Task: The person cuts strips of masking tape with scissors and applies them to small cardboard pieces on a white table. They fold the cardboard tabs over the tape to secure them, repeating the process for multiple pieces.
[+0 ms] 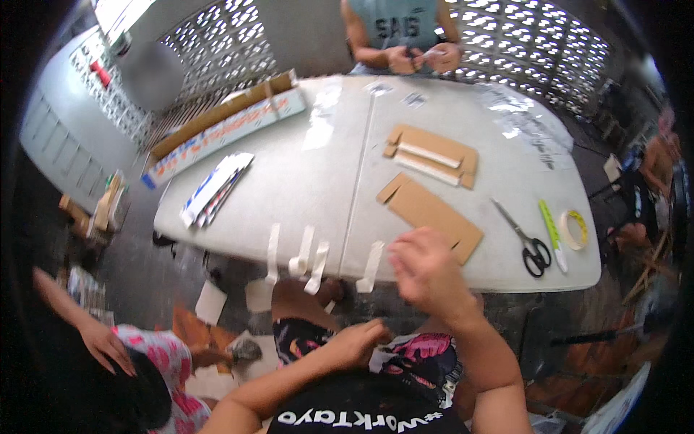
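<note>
Clock centred on right hand [426, 271]: fingers curled in together, blurred; can't tell if anything is pinched. It's over the near table [289, 188] edge, just below the plain cardboard piece [434, 210], at 12; contact unclear. Nearest tape strip [374, 260] sticks at 9, hanging off the edge, apart from the fingers. More tape pieces [273, 249] along the same edge, farther out at 9. Left hand [361, 341] at 7–8, above the lap, fingers bent; can't tell if holding. Farther at 12: notched cardboard [437, 139] with two white strips [428, 172], then a co-worker's hands [423, 59]. Between 2 and 3: scissors [526, 237], green-and-white tool [552, 233], tape roll [565, 231]. Long box [224, 134] at 10, flat packs [217, 188] between 9 and 10.
</note>
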